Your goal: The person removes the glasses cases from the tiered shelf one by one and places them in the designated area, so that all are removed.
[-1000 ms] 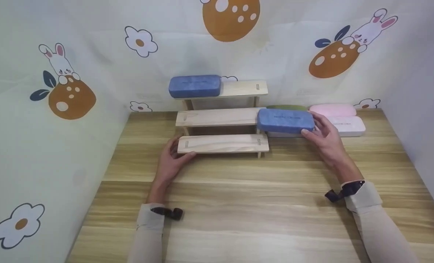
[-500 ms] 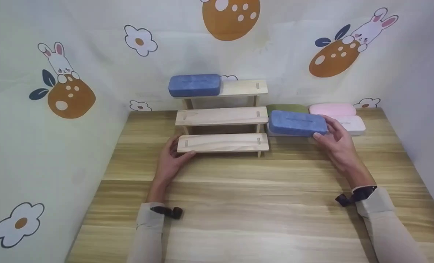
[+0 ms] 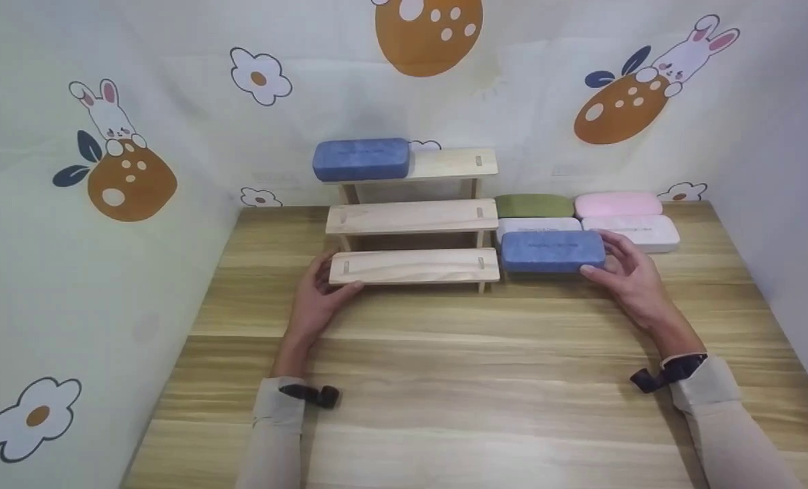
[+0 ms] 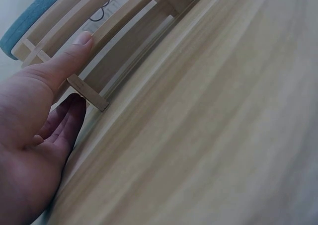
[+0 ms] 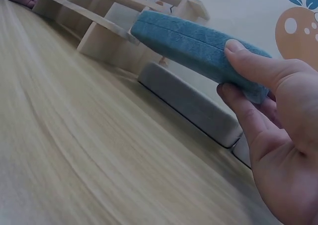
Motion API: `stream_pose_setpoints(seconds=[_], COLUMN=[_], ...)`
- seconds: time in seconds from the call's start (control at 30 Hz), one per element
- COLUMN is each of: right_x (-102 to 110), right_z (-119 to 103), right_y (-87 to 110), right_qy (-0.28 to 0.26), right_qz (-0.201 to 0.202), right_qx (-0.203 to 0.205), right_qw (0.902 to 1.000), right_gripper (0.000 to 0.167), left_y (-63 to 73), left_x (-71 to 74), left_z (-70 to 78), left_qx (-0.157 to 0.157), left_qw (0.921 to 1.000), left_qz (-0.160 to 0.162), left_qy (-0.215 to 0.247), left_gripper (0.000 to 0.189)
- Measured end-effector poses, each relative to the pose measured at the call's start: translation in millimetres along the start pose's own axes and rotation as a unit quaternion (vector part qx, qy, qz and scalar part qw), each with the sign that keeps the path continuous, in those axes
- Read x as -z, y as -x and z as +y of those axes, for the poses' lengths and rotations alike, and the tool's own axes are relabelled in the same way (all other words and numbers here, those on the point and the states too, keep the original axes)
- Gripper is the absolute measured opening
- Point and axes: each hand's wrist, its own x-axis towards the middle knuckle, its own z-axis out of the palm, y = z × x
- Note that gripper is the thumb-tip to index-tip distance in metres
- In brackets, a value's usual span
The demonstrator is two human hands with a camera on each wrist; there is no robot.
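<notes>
A blue glasses case [image 3: 553, 252] is held up by its right end in my right hand [image 3: 631, 285], thumb on the near side. In the right wrist view the case [image 5: 194, 43] hangs clear of the tabletop, tilted, above a white glasses case [image 5: 186, 103]. My left hand [image 3: 317, 299] grips the left end of the lowest tier of a three-tier wooden stand [image 3: 414, 266]. Its thumb lies along the tier's front edge in the left wrist view, while the fingers [image 4: 69, 120] are by the leg. Another blue glasses case [image 3: 361, 159] sits on the left of the top tier.
Right of the stand lie a green glasses case [image 3: 536, 205], a pink one [image 3: 619, 204] and a white one [image 3: 638, 233], close together. One more white case is partly covered by the held blue one. Patterned cloth walls [image 3: 295, 136] enclose the wooden tabletop [image 3: 444, 380].
The right hand has carried the blue glasses case rightward from the middle tier's right end, then nearer and lower, uncovering the green and white cases. My left hand stays put.
</notes>
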Motion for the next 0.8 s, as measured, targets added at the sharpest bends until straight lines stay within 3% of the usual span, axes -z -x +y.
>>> stream_pose_setpoints(seconds=[0.27,0.63,0.8], right_x=[2.4,5.4,8.0], right_z=[1.6,2.6,-0.9], right_y=[3.3,3.7,5.0], right_qy=[0.059,0.095,0.181], right_qz=[-0.016,-0.038,-0.034], right_qx=[-0.027,-0.040,-0.034], right_qw=[0.9978,0.9940,0.9824], right_gripper=[0.073,0.073,0.072], left_y=[0.3,0.2,0.4], left_x=[-0.5,0.0,0.9], left_z=[0.2,0.6,1.4], left_qx=[-0.002,-0.003,0.000], left_qw=[1.0000,1.0000,1.0000], left_qz=[0.002,0.001,0.002], left_qy=[-0.002,-0.006,-0.005], left_gripper=[0.089,0.089,0.090])
